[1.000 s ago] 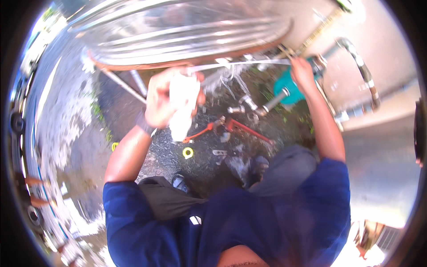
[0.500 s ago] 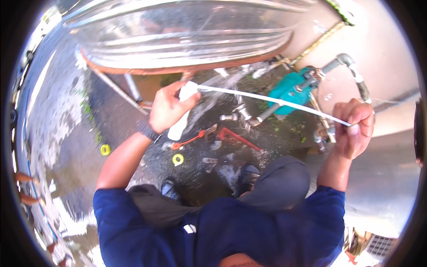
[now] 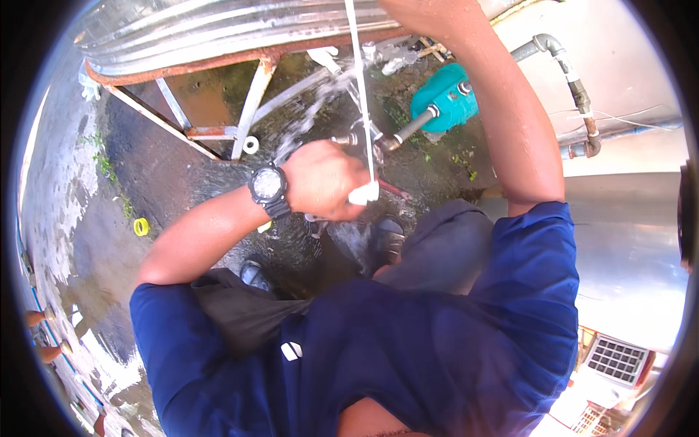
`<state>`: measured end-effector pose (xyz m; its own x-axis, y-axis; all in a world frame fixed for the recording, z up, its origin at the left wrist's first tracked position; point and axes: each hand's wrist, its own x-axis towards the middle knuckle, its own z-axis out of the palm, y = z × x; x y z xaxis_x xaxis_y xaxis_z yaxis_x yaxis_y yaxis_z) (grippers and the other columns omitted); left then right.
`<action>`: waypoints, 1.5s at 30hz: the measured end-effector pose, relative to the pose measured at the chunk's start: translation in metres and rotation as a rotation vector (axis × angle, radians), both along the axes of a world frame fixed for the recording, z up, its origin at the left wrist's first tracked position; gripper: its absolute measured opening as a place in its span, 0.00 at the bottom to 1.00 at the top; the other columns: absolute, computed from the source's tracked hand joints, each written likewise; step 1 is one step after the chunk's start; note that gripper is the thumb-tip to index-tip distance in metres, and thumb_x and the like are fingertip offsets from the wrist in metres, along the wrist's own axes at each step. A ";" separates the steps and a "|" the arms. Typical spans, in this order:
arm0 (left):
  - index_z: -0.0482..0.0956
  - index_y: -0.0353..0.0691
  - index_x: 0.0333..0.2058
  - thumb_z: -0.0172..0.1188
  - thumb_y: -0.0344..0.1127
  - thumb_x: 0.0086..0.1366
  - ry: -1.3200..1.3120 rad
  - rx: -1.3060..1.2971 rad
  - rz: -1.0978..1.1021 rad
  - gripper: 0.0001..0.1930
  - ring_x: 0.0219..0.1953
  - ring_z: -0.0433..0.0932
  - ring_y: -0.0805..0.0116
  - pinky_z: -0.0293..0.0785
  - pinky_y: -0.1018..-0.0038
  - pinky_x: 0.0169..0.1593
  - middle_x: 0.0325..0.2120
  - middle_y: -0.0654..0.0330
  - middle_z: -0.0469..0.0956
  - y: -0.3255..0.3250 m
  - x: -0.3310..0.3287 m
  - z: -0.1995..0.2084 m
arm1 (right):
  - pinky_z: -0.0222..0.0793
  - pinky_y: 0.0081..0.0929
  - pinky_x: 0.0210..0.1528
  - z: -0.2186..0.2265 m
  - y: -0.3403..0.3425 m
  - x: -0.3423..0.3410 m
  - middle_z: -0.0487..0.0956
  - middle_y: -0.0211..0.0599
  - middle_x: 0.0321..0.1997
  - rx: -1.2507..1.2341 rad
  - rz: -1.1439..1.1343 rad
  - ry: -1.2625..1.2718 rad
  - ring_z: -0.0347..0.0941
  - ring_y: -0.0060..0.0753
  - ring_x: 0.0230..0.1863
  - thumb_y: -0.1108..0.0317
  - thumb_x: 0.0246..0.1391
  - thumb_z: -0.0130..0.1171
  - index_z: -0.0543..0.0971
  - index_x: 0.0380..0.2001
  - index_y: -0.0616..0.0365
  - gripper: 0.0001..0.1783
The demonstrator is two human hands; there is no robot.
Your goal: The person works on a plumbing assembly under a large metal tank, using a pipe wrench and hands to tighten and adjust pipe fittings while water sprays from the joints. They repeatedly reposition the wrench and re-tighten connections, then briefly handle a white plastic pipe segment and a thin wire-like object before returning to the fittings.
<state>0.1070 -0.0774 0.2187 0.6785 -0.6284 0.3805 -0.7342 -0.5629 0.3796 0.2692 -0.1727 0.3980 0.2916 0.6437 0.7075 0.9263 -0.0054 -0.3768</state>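
Note:
My left hand is closed around a white piece whose end shows beside the thumb; its kind is mostly hidden. From it a narrow white strip runs taut up past the top edge. My right hand is raised at the top, its fingers cut off by the picture edge on the side where the strip leaves. Below and behind the strip, metal pipe fittings join a teal pump. A red-handled tool lies on the wet ground, partly covered by my left hand.
A ribbed metal tank stands ahead on a rusty frame. A white ring lies by the frame leg, and a yellow ring farther left. Grey piping runs along the right wall. Water sprays behind the strip.
My right hand has swung from the right up to the top edge, bringing the strip nearly upright. My left hand has moved down and right, closing over the white piece.

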 end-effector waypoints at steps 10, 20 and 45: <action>0.82 0.40 0.42 0.73 0.39 0.47 -0.241 -0.419 0.041 0.22 0.22 0.79 0.60 0.73 0.69 0.27 0.25 0.61 0.82 0.034 -0.013 0.036 | 0.65 0.24 0.27 -0.161 -0.149 0.085 0.71 0.21 0.23 -0.139 -0.594 0.592 0.66 0.15 0.26 0.63 0.64 0.56 0.76 0.29 0.58 0.12; 0.81 0.32 0.47 0.71 0.37 0.56 0.045 -0.675 0.640 0.21 0.30 0.80 0.77 0.77 0.76 0.36 0.29 0.55 0.83 0.064 0.014 0.024 | 0.53 0.19 0.19 -0.173 -0.226 -0.016 0.65 0.20 0.18 -0.113 -0.279 0.995 0.59 0.14 0.17 0.70 0.64 0.51 0.72 0.32 0.55 0.05; 0.80 0.37 0.37 0.69 0.43 0.53 -0.191 -0.250 0.256 0.18 0.23 0.81 0.53 0.78 0.62 0.30 0.21 0.55 0.80 -0.003 -0.008 0.048 | 0.67 0.30 0.33 -0.161 -0.067 0.057 0.70 0.34 0.25 -0.389 -0.265 0.292 0.67 0.29 0.27 0.62 0.59 0.59 0.74 0.31 0.62 0.13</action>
